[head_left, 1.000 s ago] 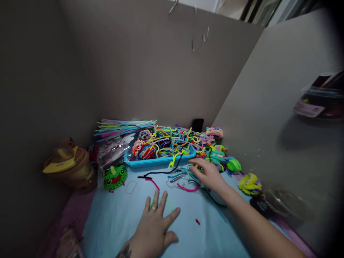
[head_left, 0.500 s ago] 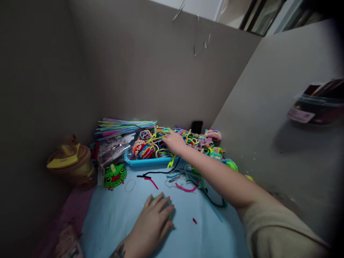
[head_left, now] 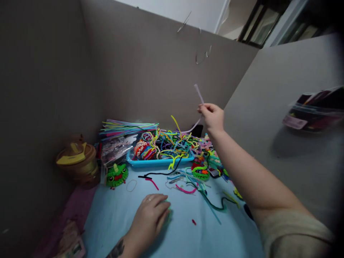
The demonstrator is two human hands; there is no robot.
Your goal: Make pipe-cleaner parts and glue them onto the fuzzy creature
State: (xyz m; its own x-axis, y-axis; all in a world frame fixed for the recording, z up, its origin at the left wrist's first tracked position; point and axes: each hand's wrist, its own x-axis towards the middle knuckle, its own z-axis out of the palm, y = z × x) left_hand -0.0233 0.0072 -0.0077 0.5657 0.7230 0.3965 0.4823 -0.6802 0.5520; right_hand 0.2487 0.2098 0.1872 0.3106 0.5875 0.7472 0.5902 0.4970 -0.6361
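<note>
My right hand [head_left: 213, 115] is raised above the back of the table, pinching a pale lilac pipe cleaner [head_left: 199, 94] between thumb and fingers. One end points up past the fingertips; the other curves down toward the tangled heap of colourful pipe cleaners [head_left: 174, 143]. That heap fills a blue tray [head_left: 150, 163] and spills over its right side. Low on the blue tabletop, my left hand [head_left: 152, 216] is curled, palm down. A greenish bit shows by its fingers, but most of what it covers is hidden.
A green frog-like figure [head_left: 117, 175] sits left of centre, beside a plastic bag [head_left: 115, 150] and a brown pot [head_left: 80, 165]. Straight pipe cleaners [head_left: 129, 128] lie behind. Loose strands [head_left: 199, 186] and a green-and-red piece [head_left: 200, 172] lie right of centre. Grey partitions [head_left: 150, 71] surround the table.
My right hand has risen from the heap, up and to the right, drawing out the lilac pipe cleaner. My left hand's fingers went from spread to curled.
</note>
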